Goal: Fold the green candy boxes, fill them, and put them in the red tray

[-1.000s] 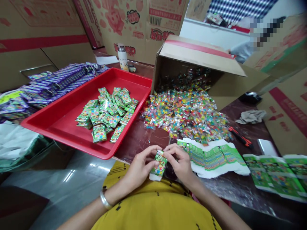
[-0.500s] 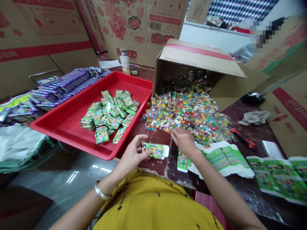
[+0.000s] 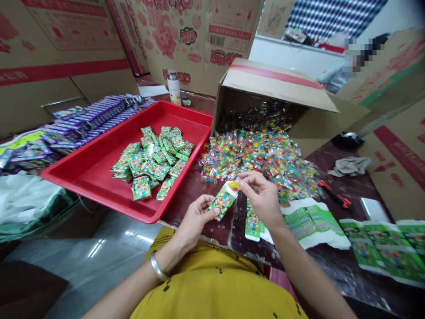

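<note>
While our left grip pinches the green carton over the desk, we do best to squeeze lightly and align its open end with the right grip, which pinches a candy sachet there (how far in, we cannot tell).

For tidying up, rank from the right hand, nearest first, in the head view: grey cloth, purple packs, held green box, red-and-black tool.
1. Green box: in the left hand, just left of the right hand.
2. Red-and-black tool: right, beside the candy pile.
3. Grey cloth: right, beyond the tool.
4. Purple packs: far left, past the red tray.
</note>
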Available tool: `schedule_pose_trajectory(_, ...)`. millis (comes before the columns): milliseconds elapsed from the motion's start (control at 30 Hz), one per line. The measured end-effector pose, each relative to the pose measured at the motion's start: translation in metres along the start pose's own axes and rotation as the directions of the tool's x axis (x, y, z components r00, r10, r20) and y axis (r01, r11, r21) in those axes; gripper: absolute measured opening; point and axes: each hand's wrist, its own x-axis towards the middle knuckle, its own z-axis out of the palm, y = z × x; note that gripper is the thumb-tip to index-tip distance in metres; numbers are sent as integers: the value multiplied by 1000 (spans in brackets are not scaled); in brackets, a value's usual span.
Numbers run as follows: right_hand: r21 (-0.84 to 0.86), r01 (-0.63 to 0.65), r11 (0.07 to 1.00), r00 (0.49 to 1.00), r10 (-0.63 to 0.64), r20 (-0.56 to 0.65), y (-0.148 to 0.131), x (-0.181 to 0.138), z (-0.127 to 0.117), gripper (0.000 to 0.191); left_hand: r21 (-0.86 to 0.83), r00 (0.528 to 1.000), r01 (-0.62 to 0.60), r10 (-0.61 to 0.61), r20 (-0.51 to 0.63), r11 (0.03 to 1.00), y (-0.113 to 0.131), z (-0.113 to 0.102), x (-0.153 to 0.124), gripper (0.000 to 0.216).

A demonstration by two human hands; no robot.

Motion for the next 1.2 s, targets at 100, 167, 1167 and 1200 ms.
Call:
schedule_pose_trajectory(100, -55, 5, 999, 994, 2, 114, 2, 4, -6, 15, -26, 1000, -5, 5, 15, 1000, -2, 3, -2, 32)
schedule_pose_trajectory(167, -116, 26, 993, 983, -4, 182, 3, 6, -8, 12, -18, 998, -24, 26, 64, 1000, -3, 5, -2, 32)
schedule_pose_trajectory(1167, 246, -183, 952, 971, 135, 198, 6, -16, 16, 19, 347, 946, -322, 316, 74, 881, 18, 16, -8, 37)
schedule_pose_trajectory(1200, 234, -210, 949, 964, 161, 213, 6, -14, 14, 19, 368, 943, -330, 324, 79, 869, 18, 16, -9, 36)
